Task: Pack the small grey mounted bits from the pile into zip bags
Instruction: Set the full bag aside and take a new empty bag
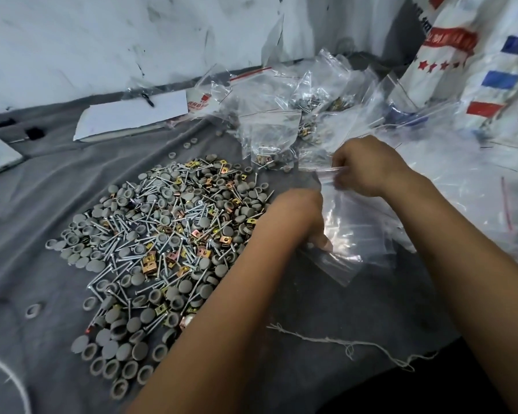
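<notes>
Item: zip bag (338, 234), one, thin, limp and slippery; we judged it best taken at its stiffer zip edge. Our left hand (299, 213) pinched its lower part, our right hand (362, 165) was closed on the zip edge. Pile (162, 243) of light grey bits: too many to count, on the bench (42, 204) just left of our hands.

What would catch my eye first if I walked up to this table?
Most likely the big pile of grey caps, silver screws and brass clips spread over the grey cloth at centre left. Next, the left hand and right hand holding a clear zip bag between them at centre right. Behind them lies a heap of filled bags by the wall.
</notes>
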Tool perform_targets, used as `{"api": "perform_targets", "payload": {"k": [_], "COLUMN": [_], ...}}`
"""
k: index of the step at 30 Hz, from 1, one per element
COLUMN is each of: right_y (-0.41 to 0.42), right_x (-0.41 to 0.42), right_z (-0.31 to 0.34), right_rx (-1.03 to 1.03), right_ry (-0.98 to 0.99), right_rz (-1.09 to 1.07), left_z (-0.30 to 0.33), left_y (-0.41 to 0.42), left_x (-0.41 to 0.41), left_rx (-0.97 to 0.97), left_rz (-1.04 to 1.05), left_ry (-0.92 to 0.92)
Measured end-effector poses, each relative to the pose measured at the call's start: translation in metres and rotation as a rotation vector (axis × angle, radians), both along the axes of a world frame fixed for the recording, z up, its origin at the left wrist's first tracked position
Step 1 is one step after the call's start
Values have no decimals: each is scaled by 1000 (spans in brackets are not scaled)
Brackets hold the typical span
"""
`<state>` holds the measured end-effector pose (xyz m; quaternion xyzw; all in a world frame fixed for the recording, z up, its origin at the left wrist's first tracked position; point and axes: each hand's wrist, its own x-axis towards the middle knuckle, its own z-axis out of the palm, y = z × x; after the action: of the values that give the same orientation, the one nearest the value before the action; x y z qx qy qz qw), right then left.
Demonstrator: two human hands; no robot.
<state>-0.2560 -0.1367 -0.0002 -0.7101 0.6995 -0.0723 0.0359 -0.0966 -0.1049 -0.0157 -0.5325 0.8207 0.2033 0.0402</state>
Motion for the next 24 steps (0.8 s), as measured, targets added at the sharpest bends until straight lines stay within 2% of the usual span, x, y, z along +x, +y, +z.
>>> {"api": "perform_targets", "payload": {"k": [5,8,14,19,21,23,24], "right_y": [-5,-8,-8,-7,-5,-2,-1], "right_x": [-8,-10,-14,-12,-4,11,23], "right_z": [-8,-2,0,-5,-3,2,6], "right_rx": [-243,-296,-407,-398,-381,-494,-556], "right_ry": [-57,-104,-109,-134,-79,-44,-99], "right_rz": [-192,-292,-452,-510,-543,-487,-388], "left_z": [2,4,14,47,55,55,52], "left_y": [4,5,1,4,10,18,21], "left_x": [2,5,27,73,98,120,130], "left_rx": [19,-4,59,82,83,64,25], "left_rz": [46,120,171,215,215,208,200], "left_ry": [36,108,120,369,481,596,626]}}
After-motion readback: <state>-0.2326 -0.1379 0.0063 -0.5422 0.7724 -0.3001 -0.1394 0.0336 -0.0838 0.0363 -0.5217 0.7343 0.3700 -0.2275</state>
